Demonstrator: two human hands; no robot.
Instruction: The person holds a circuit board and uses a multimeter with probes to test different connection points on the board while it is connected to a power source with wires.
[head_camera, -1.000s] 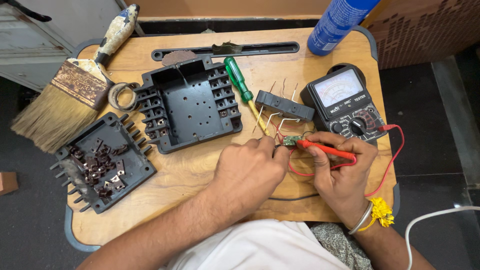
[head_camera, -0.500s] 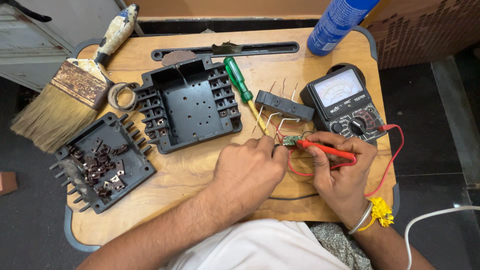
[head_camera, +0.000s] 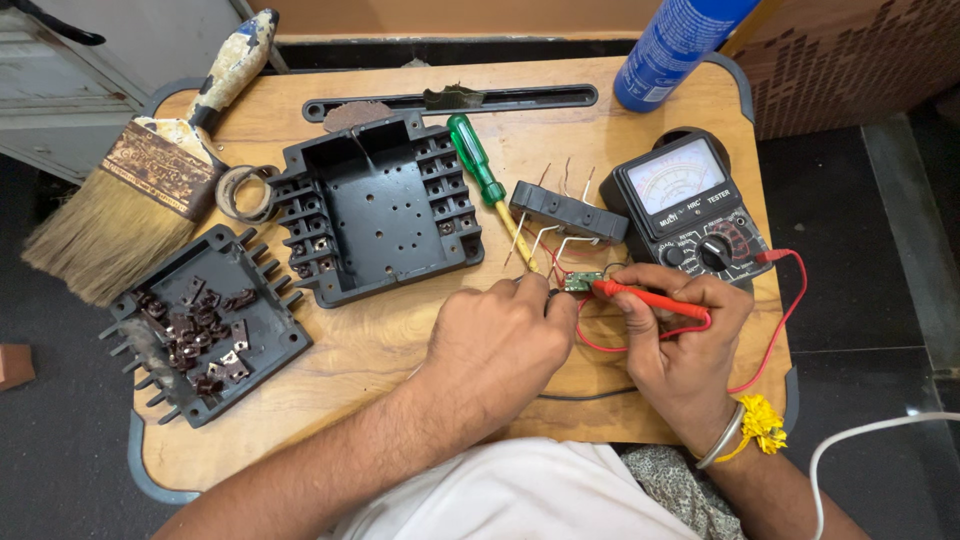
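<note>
My right hand (head_camera: 685, 340) grips a red meter probe (head_camera: 650, 298) whose tip touches a small green circuit board (head_camera: 580, 281) lying on the wooden table (head_camera: 390, 350). My left hand (head_camera: 500, 340) is closed right beside that board, pinching something dark at its edge; what it holds is mostly hidden under the fingers. A red lead (head_camera: 785, 300) loops from the probe to the black analogue multimeter (head_camera: 690, 205) just beyond my right hand. A black component with bare wire legs (head_camera: 565, 212) lies behind the board.
A green-handled screwdriver (head_camera: 480, 170) lies mid-table. A black plastic housing (head_camera: 375, 205) and a black lid with several metal clips (head_camera: 205, 325) sit left, with a big paintbrush (head_camera: 150, 175), a tape roll (head_camera: 245, 190) and a blue spray can (head_camera: 670, 45).
</note>
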